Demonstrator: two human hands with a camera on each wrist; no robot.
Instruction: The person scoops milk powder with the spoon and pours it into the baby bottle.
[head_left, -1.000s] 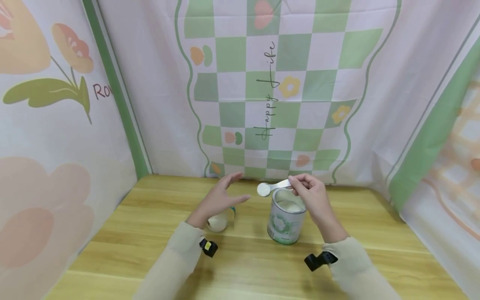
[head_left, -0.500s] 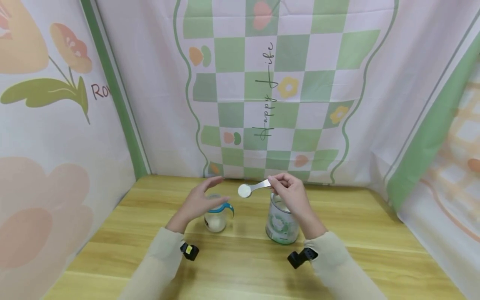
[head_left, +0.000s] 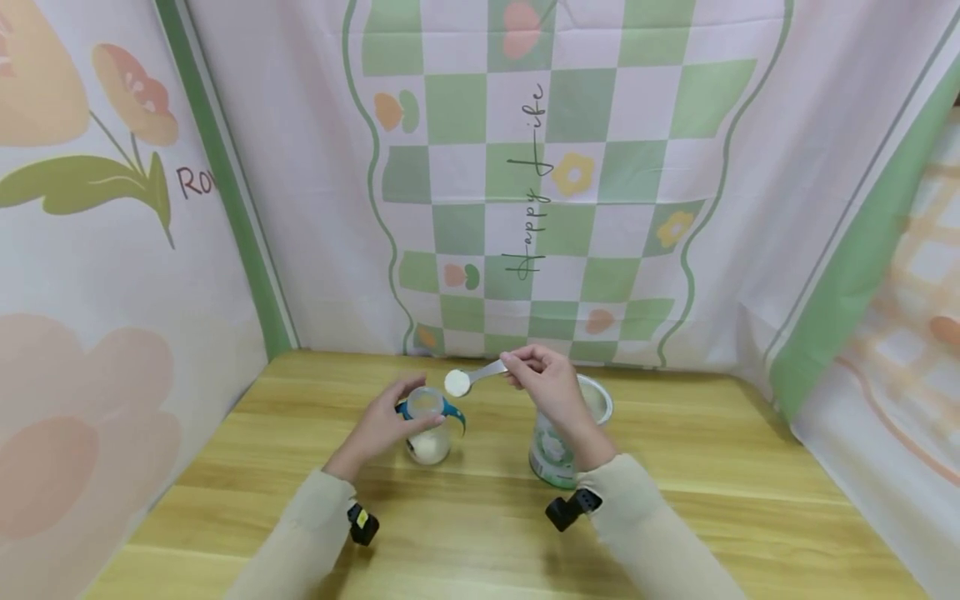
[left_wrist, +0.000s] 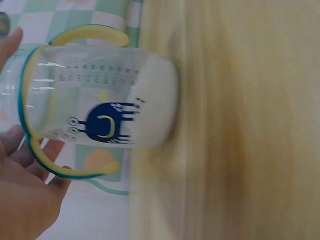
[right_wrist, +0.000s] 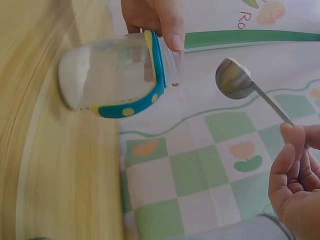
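My right hand (head_left: 551, 387) pinches the handle end of a metal measuring scoop (right_wrist: 233, 80) between thumb and fingers. The scoop's bowl, heaped with white powder, is held up just right of the baby bottle (left_wrist: 105, 95). That bottle stands upright without a cap on the table, clear with a blue monster print, two teal-and-yellow handles and white powder at its bottom. My left hand (head_left: 378, 425) has thumb and fingers curled round its neck. A round tin (head_left: 553, 457) with a green floral label stands open behind my right forearm, partly hidden by it.
The wooden table (head_left: 465, 533) ends at a fabric curtain (head_left: 517, 175) with green checks at the back. Floral curtains also hang at the left and right sides. A black wrist camera (head_left: 573, 508) sits on the right sleeve, another on the left.
My right hand has carried the filled scoop leftward from over the tin to beside the bottle's mouth. My left hand has moved left and down to the bottle's neck.
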